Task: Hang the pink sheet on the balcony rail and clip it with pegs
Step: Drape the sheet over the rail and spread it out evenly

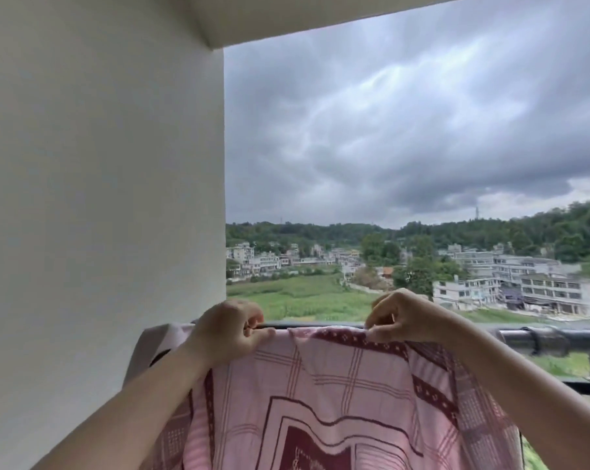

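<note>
The pink sheet [337, 395], checked with dark maroon bands, hangs in front of me with its top edge up against the black balcony rail [554, 339]. My left hand [229, 330] pinches the sheet's top edge at the left, near the wall. My right hand [402, 317] pinches the top edge further right, just above the rail. Most of the rail is hidden behind the cloth and my hands. No pegs are in sight.
A white wall [100, 198] closes off the left side right up to the rail's end. A pale cloth strip [151, 344] hangs by the wall. Beyond the rail lie green fields, buildings and a cloudy sky.
</note>
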`<state>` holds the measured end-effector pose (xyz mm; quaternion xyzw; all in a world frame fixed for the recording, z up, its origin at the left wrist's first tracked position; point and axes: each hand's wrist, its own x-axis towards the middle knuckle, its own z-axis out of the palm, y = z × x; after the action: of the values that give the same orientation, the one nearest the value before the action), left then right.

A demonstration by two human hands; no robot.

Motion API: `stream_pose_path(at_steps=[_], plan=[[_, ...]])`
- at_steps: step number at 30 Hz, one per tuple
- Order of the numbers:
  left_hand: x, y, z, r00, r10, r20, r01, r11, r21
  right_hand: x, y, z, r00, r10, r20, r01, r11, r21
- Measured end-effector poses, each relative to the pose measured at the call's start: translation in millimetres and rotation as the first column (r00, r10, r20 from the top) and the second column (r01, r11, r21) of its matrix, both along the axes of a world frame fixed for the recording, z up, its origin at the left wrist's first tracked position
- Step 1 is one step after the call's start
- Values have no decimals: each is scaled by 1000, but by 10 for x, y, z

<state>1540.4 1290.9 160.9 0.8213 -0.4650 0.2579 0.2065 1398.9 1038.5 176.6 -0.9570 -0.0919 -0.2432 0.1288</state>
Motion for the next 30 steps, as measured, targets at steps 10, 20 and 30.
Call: stream_pose_path(at_steps=[10,20,30], plan=[[36,634,-261,832,465,301,-496,868,28,-163,187,-310,895,-51,444,313,780,-542],[277,535,406,876,333,-349,-459,798,-390,-155,322,213,766,-568,301,579,813,61],[756,-232,1234,850,486,203,-443,868,-226,568,70,1283,686,-600,411,556,797,237]])
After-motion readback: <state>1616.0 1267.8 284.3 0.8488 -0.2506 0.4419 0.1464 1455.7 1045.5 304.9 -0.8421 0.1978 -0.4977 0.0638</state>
